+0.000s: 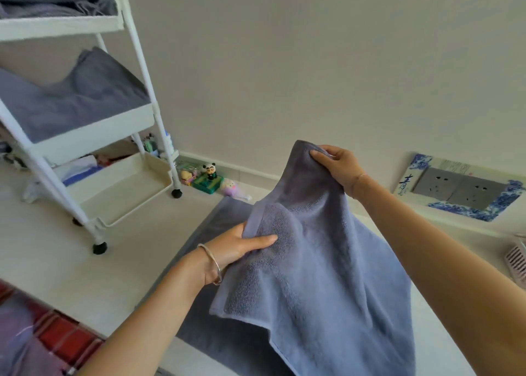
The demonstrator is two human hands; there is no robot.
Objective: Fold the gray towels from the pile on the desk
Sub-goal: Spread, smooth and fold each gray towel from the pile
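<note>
The gray towel (327, 276) hangs in the air in front of the person, held up between both hands above the desk (435, 355). Its lower part drapes down in loose folds toward a second gray towel (199, 338), which lies flat on the desk beneath it.

The right hand (340, 167) is the higher and farther one. It pinches the top corner of the gray towel, with the thumb pressed into the cloth on the near side and the fingers curled round behind. The left hand (236, 250) is lower and nearer, on the towel's left edge (a thin bracelet (212, 261) sits on that wrist). Its thumb lies straight across the front of the fabric and its fingers are tucked out of sight behind, so the edge is clamped between them.

Off to the left stands a white wheeled cart (94, 130) with more gray cloth (71, 102) stacked on its upper two shelves. Small toy figures (210, 176) sit along the foot of the wall, and a socket panel (461, 189) with a blue patterned frame is at the right.
</note>
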